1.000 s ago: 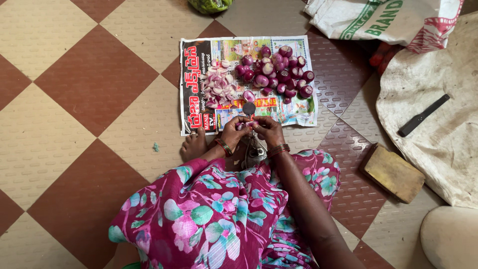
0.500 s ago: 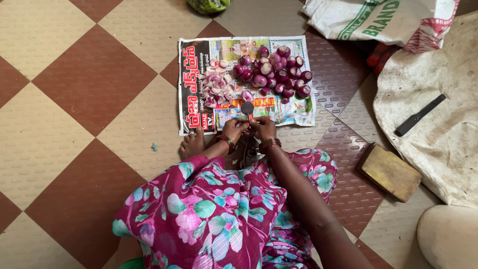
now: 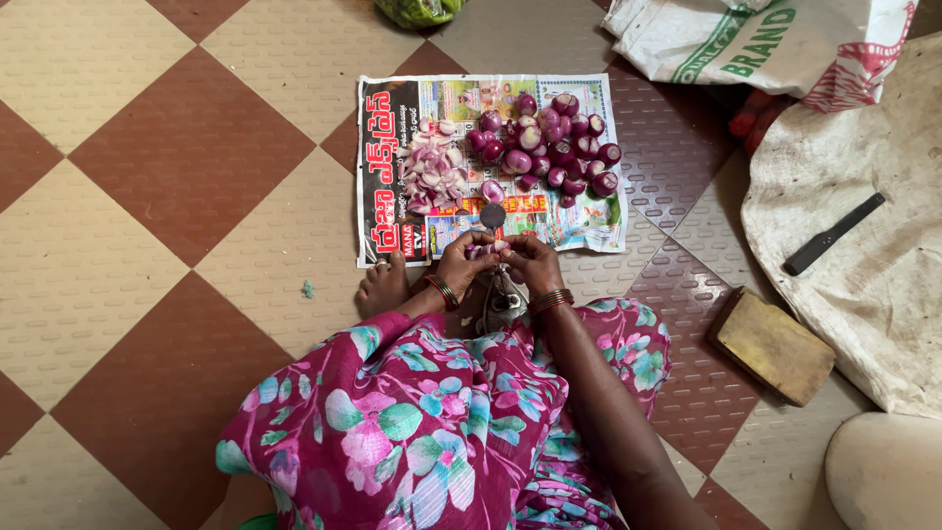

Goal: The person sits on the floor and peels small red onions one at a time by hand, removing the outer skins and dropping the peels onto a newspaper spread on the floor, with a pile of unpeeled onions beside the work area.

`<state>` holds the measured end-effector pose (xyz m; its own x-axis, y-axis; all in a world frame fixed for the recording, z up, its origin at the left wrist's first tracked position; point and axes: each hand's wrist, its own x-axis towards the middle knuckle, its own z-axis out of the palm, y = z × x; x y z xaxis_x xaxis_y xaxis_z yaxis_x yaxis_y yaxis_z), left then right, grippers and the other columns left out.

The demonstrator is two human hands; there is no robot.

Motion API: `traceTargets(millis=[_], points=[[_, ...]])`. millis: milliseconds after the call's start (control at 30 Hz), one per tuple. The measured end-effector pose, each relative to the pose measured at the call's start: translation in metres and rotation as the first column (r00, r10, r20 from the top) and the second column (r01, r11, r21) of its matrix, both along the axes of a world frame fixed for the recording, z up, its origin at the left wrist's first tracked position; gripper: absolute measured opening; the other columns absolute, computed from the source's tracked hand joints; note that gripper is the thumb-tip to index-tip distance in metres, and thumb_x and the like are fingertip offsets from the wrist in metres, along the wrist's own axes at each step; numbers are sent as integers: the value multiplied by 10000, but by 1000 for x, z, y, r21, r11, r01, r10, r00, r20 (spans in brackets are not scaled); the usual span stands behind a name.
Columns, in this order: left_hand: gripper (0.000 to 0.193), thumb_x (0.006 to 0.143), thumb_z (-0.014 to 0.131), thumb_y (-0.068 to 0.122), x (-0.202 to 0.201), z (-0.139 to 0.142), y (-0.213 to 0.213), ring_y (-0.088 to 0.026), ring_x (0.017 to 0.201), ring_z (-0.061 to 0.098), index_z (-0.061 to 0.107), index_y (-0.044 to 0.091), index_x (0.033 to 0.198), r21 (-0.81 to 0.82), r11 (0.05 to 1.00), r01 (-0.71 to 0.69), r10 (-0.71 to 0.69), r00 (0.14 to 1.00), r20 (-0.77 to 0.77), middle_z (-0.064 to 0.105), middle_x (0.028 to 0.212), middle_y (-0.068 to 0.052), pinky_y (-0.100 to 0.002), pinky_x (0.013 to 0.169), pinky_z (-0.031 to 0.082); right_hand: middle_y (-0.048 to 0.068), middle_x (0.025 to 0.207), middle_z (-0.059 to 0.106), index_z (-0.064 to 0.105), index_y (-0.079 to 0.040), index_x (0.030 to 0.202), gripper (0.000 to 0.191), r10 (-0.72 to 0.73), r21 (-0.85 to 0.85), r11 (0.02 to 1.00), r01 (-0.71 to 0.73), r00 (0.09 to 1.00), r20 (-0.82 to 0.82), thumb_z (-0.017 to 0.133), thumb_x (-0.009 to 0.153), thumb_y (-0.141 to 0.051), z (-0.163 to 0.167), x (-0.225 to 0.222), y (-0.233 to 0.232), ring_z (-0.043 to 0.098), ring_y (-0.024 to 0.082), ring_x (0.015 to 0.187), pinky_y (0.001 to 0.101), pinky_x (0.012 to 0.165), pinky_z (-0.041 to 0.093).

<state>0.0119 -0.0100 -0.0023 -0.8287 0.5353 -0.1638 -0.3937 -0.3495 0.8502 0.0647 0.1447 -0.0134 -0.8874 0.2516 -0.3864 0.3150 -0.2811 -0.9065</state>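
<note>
Both hands, left hand (image 3: 463, 263) and right hand (image 3: 528, 263), close together around a small purple onion (image 3: 488, 250) over the floor-mounted blade (image 3: 494, 218), above the newspaper's (image 3: 392, 167) near edge; fingers so close to the blade risk a cut if the onion slips.

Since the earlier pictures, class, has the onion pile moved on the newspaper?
No. The onion pile lies on the same upper right part of the newspaper, beside the peelings; only the camera view has shifted slightly.
</note>
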Motion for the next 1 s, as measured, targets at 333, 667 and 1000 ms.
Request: traceTargets(millis=[333,667,1000], points=[[202,923,778,50,-3,-1,4,-83,904,672,689,15,1101,-77,994,-72,62,991,-120,710,1027,-33,-242,805,599,41,948,774,749,-35,1116,213,-4,166,986,5,1000,-2,757,917,-110,-9,-10,-5,686,75,769,193,591,503],[153,948,719,73,-10,18,15,-179,786,702,665,-20,1057,-188,978,-84,107,987,117,701,968,-75,-329,696,622,71,858,751,756,4,1017,183,-88,142,987,77,994,67,763,941,-162,13,-23,-16,648,111,649,245,508,471],[130,978,689,73,-3,11,5,-170,890,710,655,-4,1077,73,997,-8,-19,930,368,707,993,-82,-321,768,625,31,797,726,748,1,1011,200,-64,162,986,41,988,138,755,951,-190,8,-19,-16,618,79,604,223,494,451]])
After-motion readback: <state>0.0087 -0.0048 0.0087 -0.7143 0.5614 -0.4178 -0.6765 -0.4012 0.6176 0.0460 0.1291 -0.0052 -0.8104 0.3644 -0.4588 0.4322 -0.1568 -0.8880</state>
